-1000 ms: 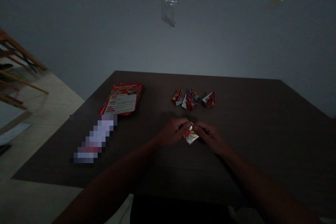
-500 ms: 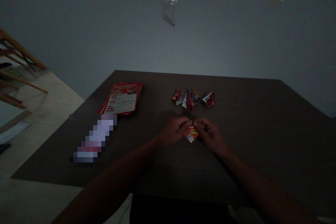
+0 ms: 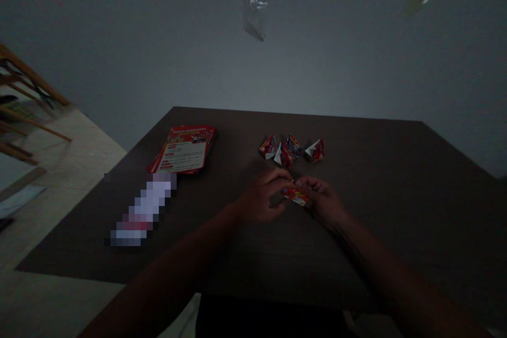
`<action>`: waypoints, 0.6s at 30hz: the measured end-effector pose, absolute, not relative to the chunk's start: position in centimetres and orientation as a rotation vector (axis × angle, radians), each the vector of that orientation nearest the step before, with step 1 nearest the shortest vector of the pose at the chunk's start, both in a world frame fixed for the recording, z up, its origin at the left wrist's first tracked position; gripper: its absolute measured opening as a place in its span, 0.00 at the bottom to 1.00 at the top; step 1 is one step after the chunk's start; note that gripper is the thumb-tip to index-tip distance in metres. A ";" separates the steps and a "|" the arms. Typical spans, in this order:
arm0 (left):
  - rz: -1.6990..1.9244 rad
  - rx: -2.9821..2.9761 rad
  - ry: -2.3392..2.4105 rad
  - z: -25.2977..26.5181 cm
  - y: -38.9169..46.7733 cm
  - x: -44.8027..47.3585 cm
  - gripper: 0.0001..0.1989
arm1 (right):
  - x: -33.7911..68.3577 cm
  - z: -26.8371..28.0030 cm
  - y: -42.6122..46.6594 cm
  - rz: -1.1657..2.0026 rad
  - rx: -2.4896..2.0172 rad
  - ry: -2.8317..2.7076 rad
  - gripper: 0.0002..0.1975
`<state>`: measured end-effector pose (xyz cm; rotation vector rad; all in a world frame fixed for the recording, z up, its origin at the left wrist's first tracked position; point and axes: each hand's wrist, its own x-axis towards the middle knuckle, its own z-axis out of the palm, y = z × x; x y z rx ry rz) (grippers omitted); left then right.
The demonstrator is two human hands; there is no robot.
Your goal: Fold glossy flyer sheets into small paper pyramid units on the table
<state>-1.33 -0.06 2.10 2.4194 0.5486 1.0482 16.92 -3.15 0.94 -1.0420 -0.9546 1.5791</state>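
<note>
A small piece of folded printed paper [image 3: 296, 196], red and yellow, is between my two hands above the middle of the table. My right hand [image 3: 322, 202] pinches its right side between thumb and fingers. The fingers of my left hand [image 3: 264, 198] reach over the paper's upper left edge and touch it, while the thumb stands apart below. Just beyond my hands are several folded paper pieces, among them a red and white one [image 3: 283, 155], a blue one [image 3: 293, 144] and one off to the right [image 3: 315, 151].
A stack of red printed sheets [image 3: 184, 149] lies at the left of the dark table [image 3: 237, 253]. Nearer me is a blurred-out pale object [image 3: 144, 211]. A wall rises behind the table, with clear plastic [image 3: 255, 5] hanging above. Wooden furniture [image 3: 31, 74] stands at far left.
The paper has turned from a diamond facing me to a flatter, slanted shape. My left thumb has come away from it, and the left fingers have moved over its top.
</note>
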 end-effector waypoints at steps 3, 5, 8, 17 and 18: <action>1.045 2.493 0.500 1.9 -0.1 -0.9 0.07 | 16.8 0.6 -3.0 1.667 -1.042 -0.974 0.14; 1.016 2.434 0.578 2.0 -0.2 -0.7 0.09 | 16.9 0.6 -2.9 1.581 -1.111 -1.041 0.15; 0.942 2.204 0.773 2.3 -0.5 -0.8 0.12 | 17.2 1.0 -3.2 1.216 -1.266 -1.278 0.17; 0.711 1.536 0.831 1.8 -0.6 -0.5 0.16 | 17.4 1.8 -4.5 0.810 -1.200 -1.734 0.12; 0.704 1.500 0.822 1.6 -0.6 -0.4 0.16 | 17.3 1.8 -4.5 0.811 -1.210 -1.717 0.12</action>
